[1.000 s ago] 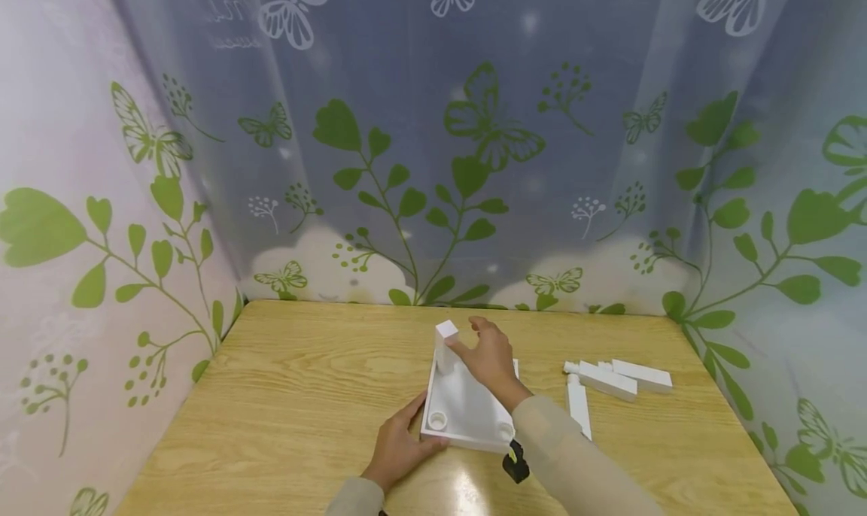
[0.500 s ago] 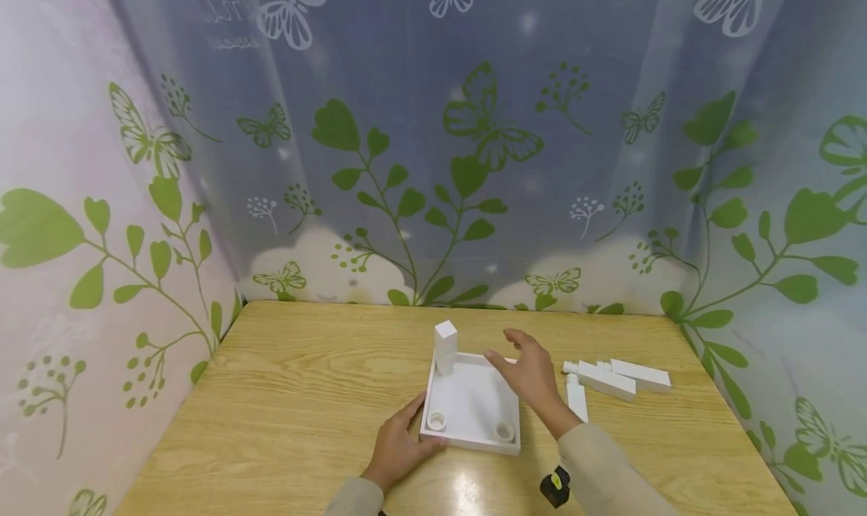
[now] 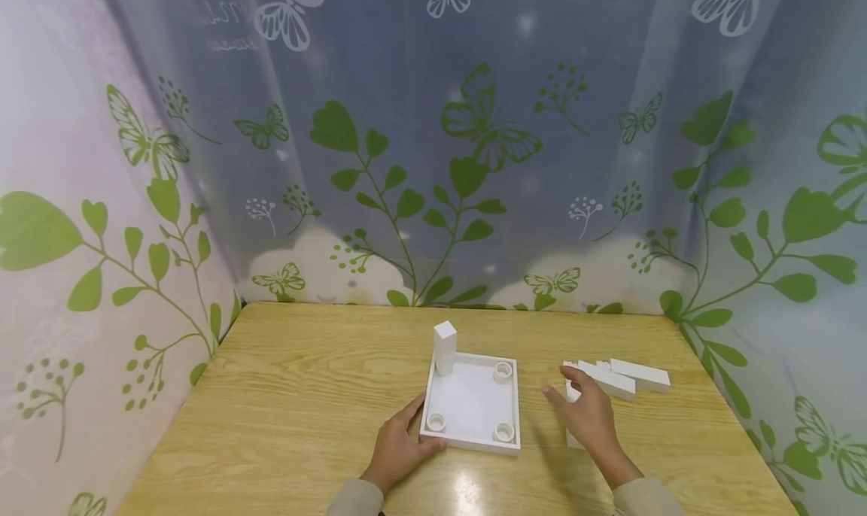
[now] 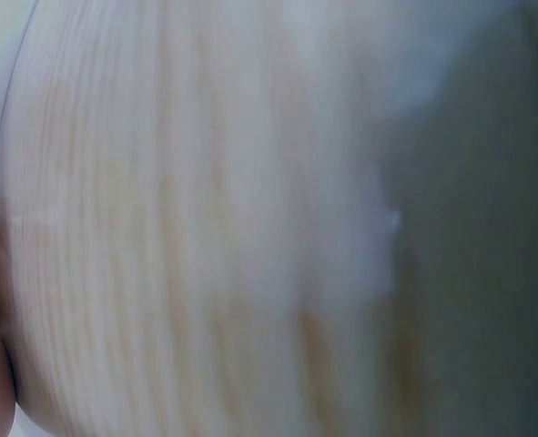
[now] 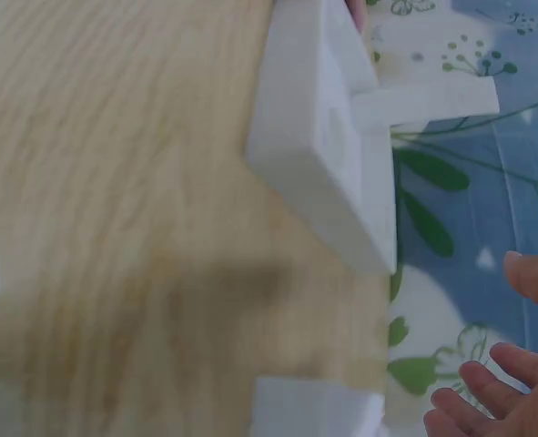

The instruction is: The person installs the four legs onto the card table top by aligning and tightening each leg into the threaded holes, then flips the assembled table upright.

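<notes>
A white square board (image 3: pixel 474 403) with a raised rim lies on the table, a round socket in each of three visible corners. From its far left corner a white square leg (image 3: pixel 445 347) stands upright. My left hand (image 3: pixel 401 441) holds the board's near left corner, fingers along the left side and thumb at the front edge. Over a loose white leg (image 3: pixel 574 437) is my right hand (image 3: pixel 591 418), thumb and fingers apart, partly covering it. In the right wrist view, its spread fingers (image 5: pixel 496 396) hold nothing. The left wrist view shows mostly blurred wood.
Two more white legs (image 3: pixel 640 374) with pegged ends lie close together beyond my right hand. The wooden table (image 3: pixel 305 380) ends at a patterned curtain (image 3: pixel 406 162) at the back, with similar fabric on both sides.
My right hand has come away from the upright leg and moved right and nearer, over the loose legs. My left hand and the board have stayed in place.
</notes>
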`<action>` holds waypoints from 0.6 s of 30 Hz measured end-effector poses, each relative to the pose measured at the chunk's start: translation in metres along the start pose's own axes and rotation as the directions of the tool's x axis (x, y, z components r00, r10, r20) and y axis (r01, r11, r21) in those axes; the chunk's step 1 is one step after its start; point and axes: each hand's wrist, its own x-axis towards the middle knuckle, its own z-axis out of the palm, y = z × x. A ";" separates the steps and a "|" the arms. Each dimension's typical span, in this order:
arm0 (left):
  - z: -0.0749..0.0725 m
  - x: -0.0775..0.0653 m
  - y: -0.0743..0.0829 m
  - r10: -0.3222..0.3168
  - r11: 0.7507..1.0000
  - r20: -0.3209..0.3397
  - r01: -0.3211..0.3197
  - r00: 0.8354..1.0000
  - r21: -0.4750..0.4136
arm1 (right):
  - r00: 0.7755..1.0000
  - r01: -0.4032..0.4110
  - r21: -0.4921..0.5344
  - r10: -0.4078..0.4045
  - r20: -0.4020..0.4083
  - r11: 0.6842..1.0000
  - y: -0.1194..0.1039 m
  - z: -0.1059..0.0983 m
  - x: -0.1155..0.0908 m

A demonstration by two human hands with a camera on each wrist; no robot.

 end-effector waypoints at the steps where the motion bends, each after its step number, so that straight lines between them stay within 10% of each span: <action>1: 0.000 0.000 0.000 0.000 1.000 0.000 0.000 1.000 0.002 | 1.000 -0.011 -0.011 0.011 -0.005 1.000 0.005 -0.001 -0.002; 18: 0.001 0.001 0.000 0.002 1.000 -0.011 -0.002 1.000 0.010 | 0.991 -0.131 -0.053 0.131 -0.014 0.990 0.060 0.010 -0.020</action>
